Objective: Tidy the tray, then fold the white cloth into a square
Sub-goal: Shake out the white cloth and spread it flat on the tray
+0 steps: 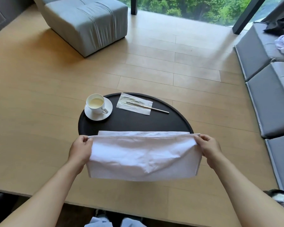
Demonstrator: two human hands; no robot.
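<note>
The white cloth [142,154] hangs folded in half over the near part of the round black tray [138,122]. My left hand [80,149] pinches its upper left corner. My right hand [209,147] pinches the upper right corner. The top hem is stretched straight between both hands, and a second layer shows just behind it. On the tray's far left stands a white cup [95,103] with pale liquid on a white saucer [97,116]. At the far middle lies a white napkin [134,103] with a thin metal stick [156,109] across it.
The tray sits on a low light wooden surface [39,112]. A grey upholstered seat [88,22] stands at the far left. Grey cushions [272,95] line the right edge. Glass with greenery behind is at the far side.
</note>
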